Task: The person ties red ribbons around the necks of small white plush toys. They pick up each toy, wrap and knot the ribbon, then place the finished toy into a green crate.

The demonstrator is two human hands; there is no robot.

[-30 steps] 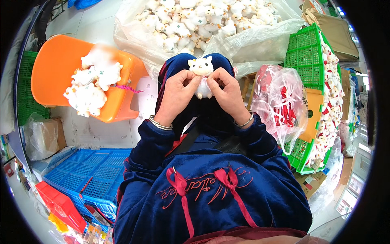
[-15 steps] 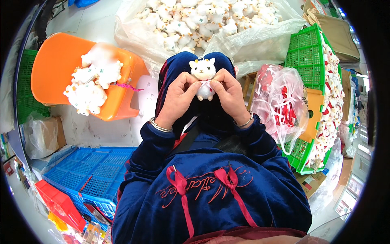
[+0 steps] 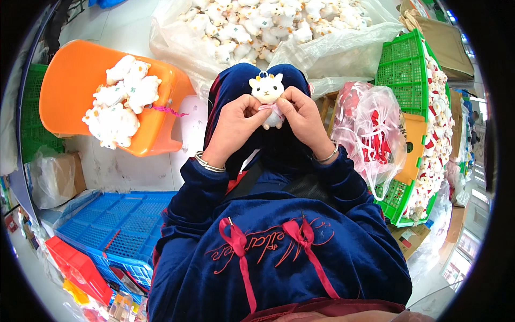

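A small white plush animal keychain (image 3: 266, 91) rests upright between my knees, face toward me, with a ring at its head and yellow-orange bits on top. Across its neck runs a pale pink ribbon (image 3: 273, 108). My left hand (image 3: 240, 124) is closed, thumb and forefinger pinching the ribbon at the toy's left side in view. On the other side my right hand (image 3: 301, 115) pinches there too, thumb over the ribbon against the toy's body. My fingertips hide the ribbon's ends.
Several white plush toys (image 3: 111, 123) lie on an orange stool (image 3: 64, 80) at left. Ahead, a big clear plastic bag (image 3: 343, 56) holds many more. Right are a bag of red and pink ribbons (image 3: 370, 129) and green crates (image 3: 403, 67) beside dressed toys. A blue crate (image 3: 123, 214) stands lower left.
The plush toy has tilted slightly and its head ring shows more. My fingers have shifted a little at its neck, and the pink ribbon shows more in front.
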